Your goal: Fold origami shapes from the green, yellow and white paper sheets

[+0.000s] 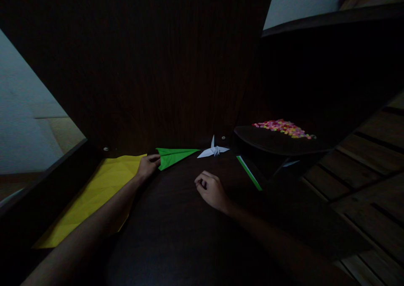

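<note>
My left hand (148,167) pinches the wide left end of a green folded paper (173,157), shaped like a pointed paper plane with its tip to the right. Its thumb and fingers are closed on the edge, partly hiding it. Just beyond that tip lies a white folded paper figure (213,151) with long pointed arms. My right hand (212,190) hovers over or rests on the dark surface in front of the white figure. Its fingers are curled in, and I see nothing held in them. Under my left forearm spreads a creased yellow paper sheet (94,191).
A narrow green and white paper strip (249,173) lies to the right. On a low rounded dark shelf (265,139) sits a pile of small pink, red and yellow pieces (285,128). A dark upright panel (158,67) rises behind. Slatted wood (372,185) shows at right.
</note>
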The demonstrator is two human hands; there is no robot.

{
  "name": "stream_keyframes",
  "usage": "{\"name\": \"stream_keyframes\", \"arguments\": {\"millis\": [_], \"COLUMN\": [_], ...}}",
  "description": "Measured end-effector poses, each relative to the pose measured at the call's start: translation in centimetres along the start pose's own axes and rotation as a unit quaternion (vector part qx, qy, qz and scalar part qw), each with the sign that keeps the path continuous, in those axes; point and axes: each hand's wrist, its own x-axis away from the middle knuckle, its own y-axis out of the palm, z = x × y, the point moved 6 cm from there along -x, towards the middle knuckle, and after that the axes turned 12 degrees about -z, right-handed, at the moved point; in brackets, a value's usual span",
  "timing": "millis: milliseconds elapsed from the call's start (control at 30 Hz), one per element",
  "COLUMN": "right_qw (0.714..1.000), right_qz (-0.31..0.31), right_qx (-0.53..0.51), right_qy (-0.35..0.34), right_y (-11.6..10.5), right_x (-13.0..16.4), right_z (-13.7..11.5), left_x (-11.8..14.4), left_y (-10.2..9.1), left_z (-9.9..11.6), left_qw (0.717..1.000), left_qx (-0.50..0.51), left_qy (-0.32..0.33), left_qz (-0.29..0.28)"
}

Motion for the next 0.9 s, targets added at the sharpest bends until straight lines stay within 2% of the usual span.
{"name": "stream_keyframes", "arguments": {"millis": [100,233,533,900], "right_qw": [1.0,1.0,1.0,1.0], "right_qz": [-0.003,-0.006,-0.011,-0.018], "right_qx": [0.002,0.003,0.007,0.014], "right_qy": [-0.001,-0.004,-0.007,-0.014], "right_y": [0.1,0.1,0.1,0.2], "right_x": [0.0,0.0,0.0,0.0], "right_z": [0.0,0.0,0.0,0.0], "left_x": [-0.6,-1.0,-1.6,-1.6], "left_y": [0.0,-0.2,-0.3,-0.1], "left_z": [-0.1,-0.2,-0.1,0.3], "left_qw": [0.994,0.978,0.944,0.936], "left_qx": [-0.083,-0.181,-0.307,-0.328], "left_qy": [-0.012,-0.018,-0.037,-0.037], "left_qz": [-0.065,-0.1,-0.117,-0.122]}}
